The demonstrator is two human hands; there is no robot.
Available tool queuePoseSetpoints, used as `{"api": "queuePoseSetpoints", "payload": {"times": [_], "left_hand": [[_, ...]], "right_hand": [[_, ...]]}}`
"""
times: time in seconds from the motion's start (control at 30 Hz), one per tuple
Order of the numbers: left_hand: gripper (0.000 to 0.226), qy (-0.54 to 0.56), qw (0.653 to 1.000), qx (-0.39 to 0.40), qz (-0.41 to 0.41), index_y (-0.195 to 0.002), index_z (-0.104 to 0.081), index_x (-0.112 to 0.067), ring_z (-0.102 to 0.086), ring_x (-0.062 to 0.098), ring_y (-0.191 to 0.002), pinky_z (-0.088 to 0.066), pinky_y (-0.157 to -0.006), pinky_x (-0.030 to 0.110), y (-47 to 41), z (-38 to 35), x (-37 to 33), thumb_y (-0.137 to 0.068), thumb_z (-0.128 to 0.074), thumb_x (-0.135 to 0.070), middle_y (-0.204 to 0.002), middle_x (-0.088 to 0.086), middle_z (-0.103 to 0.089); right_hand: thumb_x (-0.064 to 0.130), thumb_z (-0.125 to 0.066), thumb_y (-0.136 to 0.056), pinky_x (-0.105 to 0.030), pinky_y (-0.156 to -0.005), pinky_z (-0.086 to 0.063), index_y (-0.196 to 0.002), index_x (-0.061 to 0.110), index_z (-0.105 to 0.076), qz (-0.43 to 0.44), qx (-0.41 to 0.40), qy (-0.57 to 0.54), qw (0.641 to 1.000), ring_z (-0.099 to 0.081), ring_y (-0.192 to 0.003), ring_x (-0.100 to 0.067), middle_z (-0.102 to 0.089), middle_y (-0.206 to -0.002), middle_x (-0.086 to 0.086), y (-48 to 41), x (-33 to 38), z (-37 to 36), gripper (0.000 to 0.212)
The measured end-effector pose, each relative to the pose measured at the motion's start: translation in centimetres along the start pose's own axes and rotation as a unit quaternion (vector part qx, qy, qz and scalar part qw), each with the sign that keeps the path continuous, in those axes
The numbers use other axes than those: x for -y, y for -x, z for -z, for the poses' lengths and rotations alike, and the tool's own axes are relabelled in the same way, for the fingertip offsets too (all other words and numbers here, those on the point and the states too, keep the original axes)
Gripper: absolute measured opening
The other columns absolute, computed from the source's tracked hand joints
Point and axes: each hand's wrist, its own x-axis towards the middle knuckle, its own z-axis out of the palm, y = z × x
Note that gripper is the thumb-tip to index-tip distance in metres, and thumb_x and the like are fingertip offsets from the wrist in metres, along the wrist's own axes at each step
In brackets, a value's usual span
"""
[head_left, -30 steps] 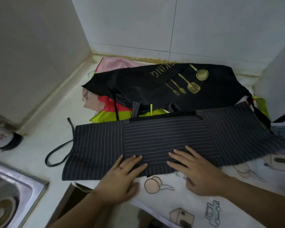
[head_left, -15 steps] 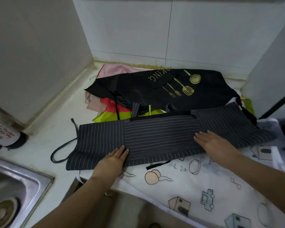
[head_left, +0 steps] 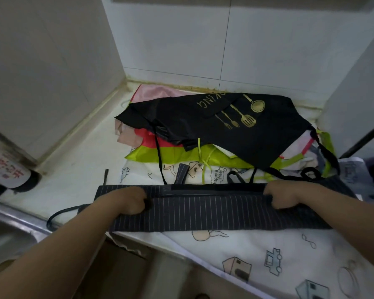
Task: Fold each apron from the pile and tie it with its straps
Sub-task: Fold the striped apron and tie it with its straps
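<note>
A dark pinstriped apron (head_left: 207,214) lies folded into a long narrow band across the counter's front. My left hand (head_left: 130,200) grips its upper fold near the left end, fingers curled into the cloth. My right hand (head_left: 283,195) grips the same fold toward the right end. One black strap (head_left: 58,214) loops off the left end onto the counter. Behind it is the pile: a black apron with gold utensil print (head_left: 225,121) on top of lime green (head_left: 177,155), red and pink aprons.
A white cartoon-print cloth (head_left: 268,255) lies under the striped apron and hangs over the counter edge. A steel sink (head_left: 7,236) is at the left, with a labelled bottle (head_left: 11,171) beside it. Tiled walls close the back and both sides.
Both hands went from flat on the striped apron to gripping it farther apart. The apron is now folded narrower and sits nearer the counter's front, uncovering cartoon cloth behind it.
</note>
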Motion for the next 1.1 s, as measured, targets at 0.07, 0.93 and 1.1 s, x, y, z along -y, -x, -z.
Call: {"api": "queuePoseSetpoints", "payload": {"times": [0.07, 0.93, 1.1], "left_hand": [[0.031, -0.007, 0.998, -0.062, 0.031, -0.110, -0.063, -0.018, -0.057, 0.020, -0.103, -0.045, -0.091, 0.034, -1.4, -0.3, 0.5, -0.097, -0.041, -0.035, -0.114, 0.004, -0.061], [0.052, -0.044, 0.914, -0.367, -0.165, -0.144, -0.032, -0.027, -0.038, 0.029, -0.137, -0.015, -0.104, 0.062, -5.5, -8.6, -12.4, -0.100, -0.018, -0.049, -0.149, 0.005, -0.040], [0.058, -0.054, 0.925, -0.352, -0.136, -0.148, -0.025, -0.026, -0.033, 0.031, -0.139, -0.016, -0.102, 0.062, -7.0, -9.8, -12.3, -0.099, -0.009, -0.053, -0.152, 0.008, -0.033]], "right_hand": [[0.010, -0.045, -0.091, -0.015, -0.051, -0.035, -0.070, 0.019, -0.053, -0.019, -0.067, -0.025, 0.997, -0.046, -0.066, -0.006, -0.051, -0.076, 0.004, -0.7, -0.4, -0.1, 0.024], [0.029, -0.040, -0.096, -0.027, -0.065, -0.039, -0.108, 0.010, -0.061, -0.070, -0.140, -0.080, 0.984, -0.051, -0.084, -0.017, -0.061, -0.104, -0.007, -4.0, -1.6, -0.8, 0.031], [0.023, -0.059, -0.084, -0.021, -0.056, -0.039, -0.104, 0.023, -0.052, -0.035, -0.111, -0.083, 0.990, -0.051, -0.078, -0.012, -0.050, -0.082, 0.007, -0.6, -4.0, -1.5, 0.021]]}}
